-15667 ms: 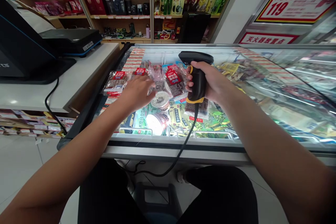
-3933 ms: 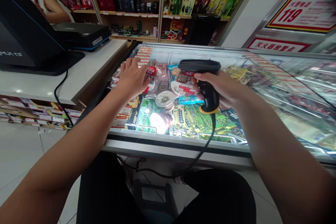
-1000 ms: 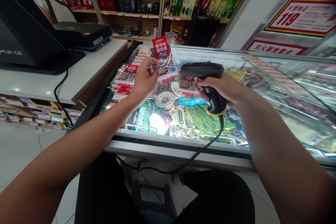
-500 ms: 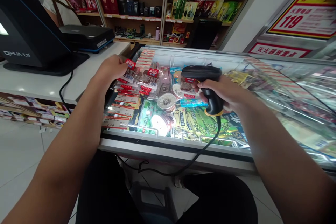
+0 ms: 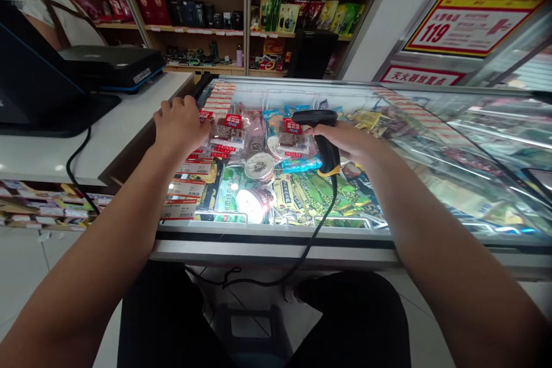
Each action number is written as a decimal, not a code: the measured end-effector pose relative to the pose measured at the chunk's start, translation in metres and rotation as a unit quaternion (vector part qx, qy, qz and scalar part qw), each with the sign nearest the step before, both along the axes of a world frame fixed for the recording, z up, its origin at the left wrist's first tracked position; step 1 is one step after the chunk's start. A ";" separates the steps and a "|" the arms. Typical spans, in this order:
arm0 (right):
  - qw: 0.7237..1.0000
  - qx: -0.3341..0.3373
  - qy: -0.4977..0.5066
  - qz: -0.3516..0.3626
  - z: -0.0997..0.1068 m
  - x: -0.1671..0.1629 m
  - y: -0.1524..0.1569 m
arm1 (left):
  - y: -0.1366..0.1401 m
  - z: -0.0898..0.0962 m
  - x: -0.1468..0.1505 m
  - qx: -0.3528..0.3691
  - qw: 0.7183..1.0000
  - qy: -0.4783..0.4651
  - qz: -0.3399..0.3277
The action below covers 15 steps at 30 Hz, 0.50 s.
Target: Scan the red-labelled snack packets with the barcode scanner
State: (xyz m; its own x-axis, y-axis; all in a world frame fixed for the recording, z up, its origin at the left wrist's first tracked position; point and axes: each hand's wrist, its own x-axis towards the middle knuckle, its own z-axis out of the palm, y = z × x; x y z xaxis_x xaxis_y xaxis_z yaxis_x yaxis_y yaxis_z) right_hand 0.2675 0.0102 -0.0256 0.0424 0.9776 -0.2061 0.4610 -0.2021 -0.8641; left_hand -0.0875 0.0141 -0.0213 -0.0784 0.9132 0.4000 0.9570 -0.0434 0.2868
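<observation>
My left hand (image 5: 181,125) reaches over the freezer's left end, fingers curled over a red-topped snack packet (image 5: 206,116) that they mostly hide. Beside it lies another clear packet with brown contents and a red label (image 5: 228,131). My right hand (image 5: 340,139) is wrapped round the handle of a black barcode scanner (image 5: 325,146), whose head points left. Just below the scanner's head rests a similar red-labelled packet (image 5: 293,135). Between the hands sit a lidded round cup (image 5: 259,165) and a brightly lit cup (image 5: 252,204).
The scanner's cable (image 5: 297,264) hangs over the freezer's front edge (image 5: 276,250). Price tags (image 5: 187,188) line its left side. A counter (image 5: 138,103) with a scale (image 5: 114,63) and a dark terminal (image 5: 34,63) stands left; a person (image 5: 64,17) is behind it. A stool (image 5: 252,328) is below.
The view has turned slightly right. My left hand has shifted onto the packets and covers more of the one at its fingers. My right hand keeps the scanner in about the same place.
</observation>
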 end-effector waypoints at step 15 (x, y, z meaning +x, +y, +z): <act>0.994 -0.006 0.111 0.008 0.008 -0.022 -0.018 | -0.056 -0.035 0.103 -0.240 0.873 -0.150 -0.397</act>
State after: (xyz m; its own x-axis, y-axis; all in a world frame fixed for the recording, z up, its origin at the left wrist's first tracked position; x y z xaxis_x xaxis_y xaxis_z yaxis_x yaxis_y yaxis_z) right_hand 0.2452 -0.0073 -0.0177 -0.0219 0.9750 -0.2210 0.2622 -0.2077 -0.9424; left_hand 0.0153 -0.0422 -0.0559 0.6203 0.7839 0.0258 0.5583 -0.4644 0.6875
